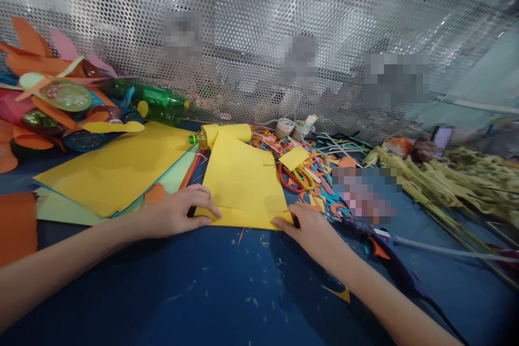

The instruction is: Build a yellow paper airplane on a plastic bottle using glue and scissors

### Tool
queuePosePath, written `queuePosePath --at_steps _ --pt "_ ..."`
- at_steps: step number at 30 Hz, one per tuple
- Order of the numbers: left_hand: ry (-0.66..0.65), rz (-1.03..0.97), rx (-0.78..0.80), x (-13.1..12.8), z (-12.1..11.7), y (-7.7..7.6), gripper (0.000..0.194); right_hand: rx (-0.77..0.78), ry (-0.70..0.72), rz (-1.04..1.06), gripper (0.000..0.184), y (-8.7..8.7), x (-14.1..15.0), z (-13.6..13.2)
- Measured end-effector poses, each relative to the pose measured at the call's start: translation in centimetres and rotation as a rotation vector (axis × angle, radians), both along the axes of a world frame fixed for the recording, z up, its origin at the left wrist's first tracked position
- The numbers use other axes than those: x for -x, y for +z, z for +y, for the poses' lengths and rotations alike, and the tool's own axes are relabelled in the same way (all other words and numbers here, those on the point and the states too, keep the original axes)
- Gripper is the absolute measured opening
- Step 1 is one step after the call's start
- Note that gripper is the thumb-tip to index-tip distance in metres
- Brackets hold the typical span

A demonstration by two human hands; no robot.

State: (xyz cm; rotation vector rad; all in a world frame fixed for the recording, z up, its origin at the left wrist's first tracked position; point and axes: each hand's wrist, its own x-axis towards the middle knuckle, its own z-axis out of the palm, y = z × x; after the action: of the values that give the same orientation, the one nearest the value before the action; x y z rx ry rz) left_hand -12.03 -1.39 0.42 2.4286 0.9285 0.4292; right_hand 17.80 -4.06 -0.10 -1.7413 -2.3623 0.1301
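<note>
Smooth dark-blue tabletop (243, 292) nearest, flecked with pale specks. Just beyond, between both hands, a rectangular yellow paper sheet (245, 178), turned up in a narrow strip along the near edge. Grasping its near left corner between thumb and fingers of the left hand (178, 211); grasping the near right corner likewise with the right hand (310, 227). Could set the fold crooked by pulling one corner farther than the other, or crush in a second crease by pressing unevenly. At the far end, overlapping a yellow-wrapped plastic bottle with a green cap (231, 134): could start it rolling by shoving the paper forward. Close beside the right forearm (373, 292), a dark-blue corded tool (399, 270), likely a glue gun: could burn skin, if hot, by drifting rightward. Could also trap stray multicoloured paper cuttings (327, 184) under the fold, leaving lumps.
</note>
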Motion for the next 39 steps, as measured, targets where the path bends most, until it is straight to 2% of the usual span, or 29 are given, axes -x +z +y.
queuePosePath --at_steps 11,19,21,24,28,30,33,36,39 --pt "-0.033 0.024 0.013 0.0 0.0 0.0 0.021 -0.006 0.022 0.01 0.033 0.0 -0.1 0.1" --pt "0.042 0.048 0.015 0.1 -0.3 0.5 0.021 -0.031 0.034 0.025 0.03 -0.2 -0.2 0.1" --pt "0.087 0.075 -0.034 0.0 -0.6 0.7 0.025 -0.035 0.04 0.027 0.03 -0.3 -0.2 0.1" --pt "0.092 0.075 -0.21 -0.5 -1.3 0.8 0.024 -0.018 0.051 0.023 0.03 -0.2 -0.2 0.1" --pt "-0.11 0.102 -0.41 -1.5 -2.5 0.7 0.024 -0.018 0.063 0.008 0.031 -0.1 -0.3 0.1" --pt "-0.154 0.177 -0.465 -2.0 -2.9 0.7 0.027 -0.02 0.064 -0.003 0.031 -0.1 -0.3 0.1" --pt "-0.125 0.279 -0.546 -2.3 -3.4 0.7 0.031 -0.019 0.065 -0.013 0.03 -0.1 -0.2 0.1" --pt "-0.136 0.353 -0.575 -2.4 -3.8 0.8 0.032 -0.008 0.066 -0.011 0.029 -0.1 -0.2 0.0" --pt "-0.164 0.405 -0.587 -2.7 -4.0 0.7 0.041 0.004 0.074 -0.005 0.029 -0.1 -0.2 0.1"
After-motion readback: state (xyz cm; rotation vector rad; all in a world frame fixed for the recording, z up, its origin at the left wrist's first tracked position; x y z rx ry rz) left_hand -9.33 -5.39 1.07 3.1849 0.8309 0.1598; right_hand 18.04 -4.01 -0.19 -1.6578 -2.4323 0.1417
